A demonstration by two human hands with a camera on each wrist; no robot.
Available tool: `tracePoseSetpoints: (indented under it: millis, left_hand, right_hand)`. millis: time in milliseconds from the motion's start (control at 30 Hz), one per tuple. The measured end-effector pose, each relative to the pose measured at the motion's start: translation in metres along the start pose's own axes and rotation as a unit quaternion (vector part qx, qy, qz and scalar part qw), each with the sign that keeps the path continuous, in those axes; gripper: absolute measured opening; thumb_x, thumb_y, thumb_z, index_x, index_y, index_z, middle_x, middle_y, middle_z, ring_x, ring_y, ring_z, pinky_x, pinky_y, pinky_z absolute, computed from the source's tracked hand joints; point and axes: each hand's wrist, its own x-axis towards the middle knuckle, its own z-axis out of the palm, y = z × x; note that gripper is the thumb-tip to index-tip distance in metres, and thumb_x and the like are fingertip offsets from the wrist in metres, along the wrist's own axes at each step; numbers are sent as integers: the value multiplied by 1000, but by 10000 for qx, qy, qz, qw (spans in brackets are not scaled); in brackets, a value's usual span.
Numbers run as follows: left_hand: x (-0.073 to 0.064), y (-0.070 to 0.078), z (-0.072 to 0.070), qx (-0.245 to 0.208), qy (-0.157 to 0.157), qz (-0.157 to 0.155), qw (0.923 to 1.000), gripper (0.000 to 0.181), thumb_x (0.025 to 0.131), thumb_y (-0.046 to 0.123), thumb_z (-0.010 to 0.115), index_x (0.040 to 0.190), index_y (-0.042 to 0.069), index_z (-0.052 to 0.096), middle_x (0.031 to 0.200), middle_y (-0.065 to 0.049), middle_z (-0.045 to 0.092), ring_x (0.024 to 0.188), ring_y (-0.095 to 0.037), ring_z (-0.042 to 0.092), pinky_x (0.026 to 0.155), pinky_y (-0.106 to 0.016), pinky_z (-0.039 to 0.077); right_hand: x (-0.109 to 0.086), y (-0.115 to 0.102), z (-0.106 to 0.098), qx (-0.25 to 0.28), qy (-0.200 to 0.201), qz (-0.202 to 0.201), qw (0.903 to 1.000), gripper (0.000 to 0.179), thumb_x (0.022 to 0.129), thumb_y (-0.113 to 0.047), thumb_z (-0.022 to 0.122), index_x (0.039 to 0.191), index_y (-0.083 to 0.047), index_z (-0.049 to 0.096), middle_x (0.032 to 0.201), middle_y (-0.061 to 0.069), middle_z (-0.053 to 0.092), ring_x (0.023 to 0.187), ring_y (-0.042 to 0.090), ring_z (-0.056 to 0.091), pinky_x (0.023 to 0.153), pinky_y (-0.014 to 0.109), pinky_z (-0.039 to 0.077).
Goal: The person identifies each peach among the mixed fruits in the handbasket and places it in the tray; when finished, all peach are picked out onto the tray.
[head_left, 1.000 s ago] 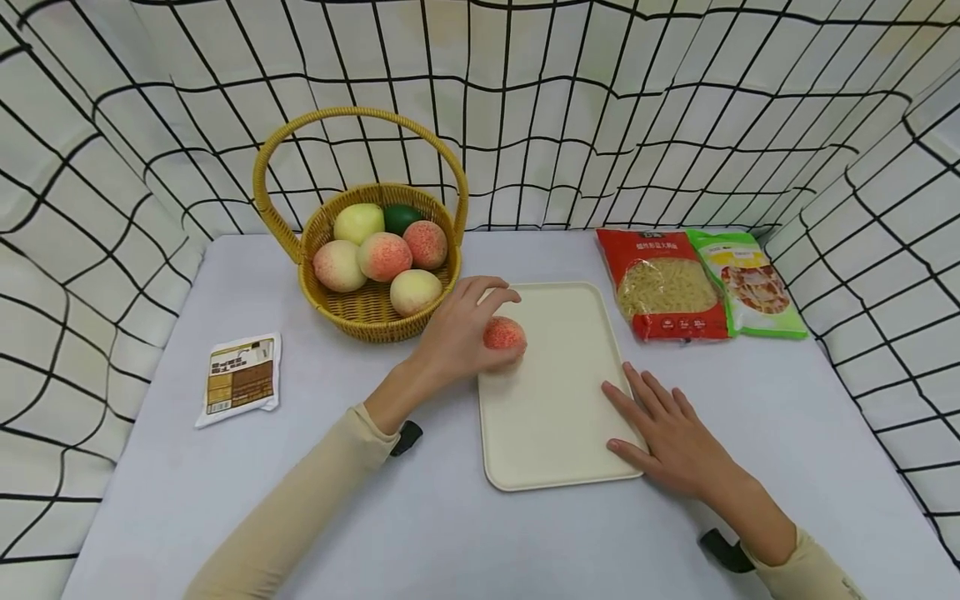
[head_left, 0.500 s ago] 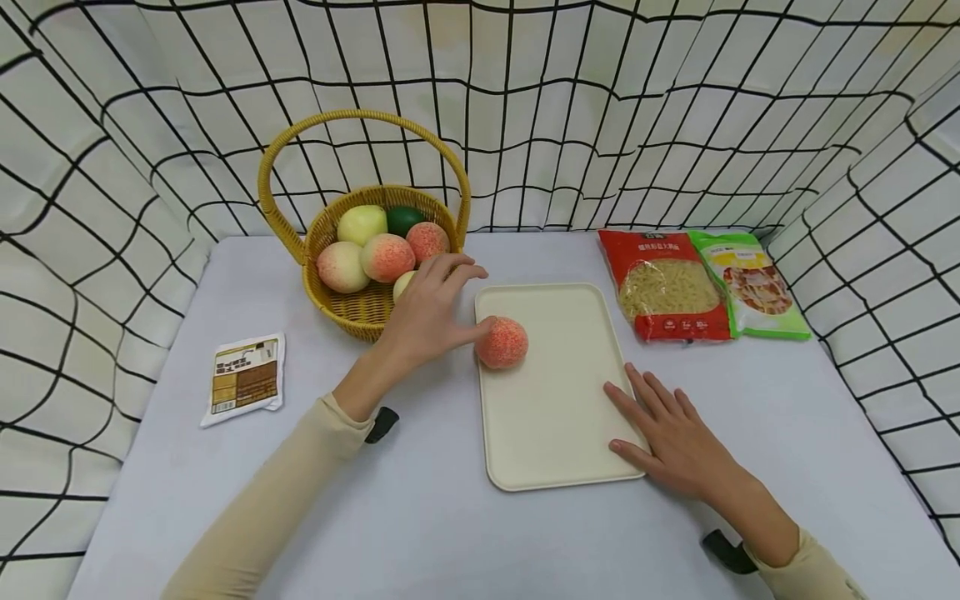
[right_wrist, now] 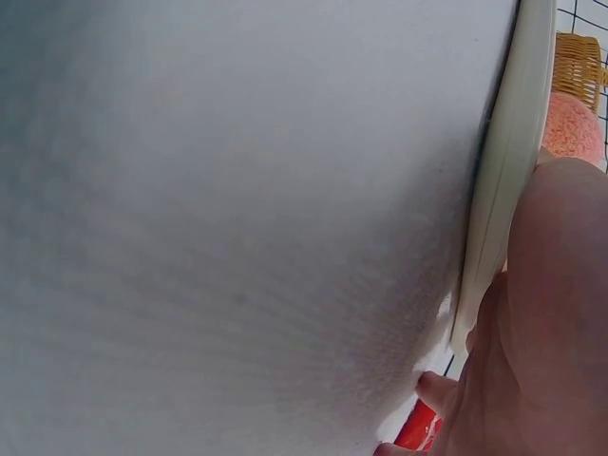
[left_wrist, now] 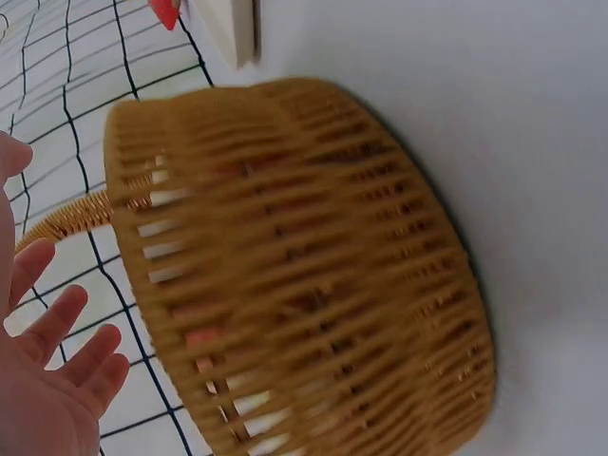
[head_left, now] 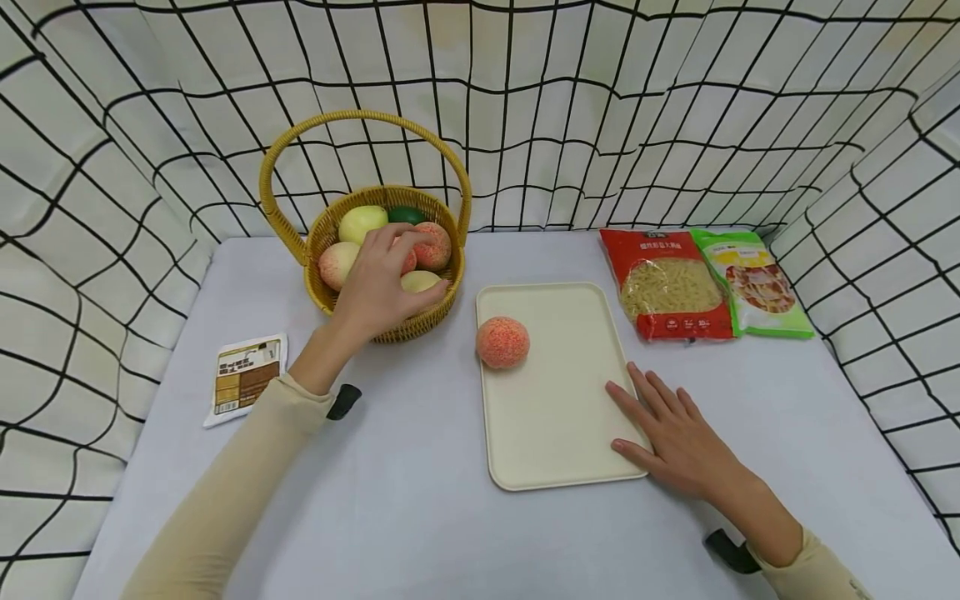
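Note:
My left hand [head_left: 382, 283] hovers over the wicker basket [head_left: 408, 329], fingers spread and loosely bent above the fruit, gripping nothing; the left wrist view shows it apart from the basket wall [left_wrist: 313, 256]. Inside the basket lie a pale green fruit [head_left: 363, 223], a dark green one [head_left: 406, 215], a pink peach [head_left: 432, 246], a pale peach [head_left: 337, 265] and a pale yellow fruit [head_left: 422, 282]; another peach is mostly hidden behind my fingers. One pink peach [head_left: 502, 342] rests on the cream tray [head_left: 555, 433] at its left edge. My right hand [head_left: 678, 442] rests with straight fingers on the tray's right rim.
A red pasta bag [head_left: 667, 283] and a green-edged food packet [head_left: 753, 283] lie at the back right. At the left is a small white and brown packet [head_left: 246, 375]. Black grid netting over white cloth encloses the table [head_left: 420, 500] at the back and sides.
My left hand has let go of the pink peach at the tray's left edge and moved left to above the basket. The right hand has stayed on the tray's rim.

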Motion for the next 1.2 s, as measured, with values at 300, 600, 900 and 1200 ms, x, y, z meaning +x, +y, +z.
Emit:
tracePoseSetpoints:
  millis: [300, 600, 900, 1200]
  left_hand:
    - [2, -23, -12, 226, -188, -377, 9989, 56, 93, 33, 78, 140, 8, 60, 150, -20, 52, 142, -42, 44, 114, -68, 41]
    - [3, -38, -20, 318, -381, -430, 9978, 51, 93, 19, 68, 142, 7, 58, 151, -23, 50, 142, -43, 42, 118, -66, 38]
    - [7, -46, -21, 591, -973, -392, 9927, 67, 88, 10, 70, 151, 8, 49, 162, -22, 39, 149, -48, 35, 116, -70, 37]
    - [14, -53, -17, 847, -1476, -508, 9841, 79, 88, 12, 77, 158, 13, 40, 171, -20, 28, 154, -49, 29, 110, -76, 37]
  right_hand:
    - [0, 0, -1, 10, 13, -14, 10000, 82, 101, -61, 60, 170, -32, 27, 181, 9, 12, 163, 43, 22, 124, 77, 23]
    - [0, 0, -2, 9, 8, -20, 10000, 81, 101, -61, 60, 170, -32, 27, 181, 9, 13, 163, 42, 22, 124, 76, 23]
    - [0, 1, 0, 6, 46, -15, 10000, 82, 101, -60, 60, 170, -33, 26, 181, 9, 13, 163, 42, 22, 124, 76, 23]
    - [0, 3, 1, 21, 61, -62, 10000, 81, 102, -60, 59, 170, -33, 25, 181, 9, 13, 163, 41, 22, 124, 75, 24]
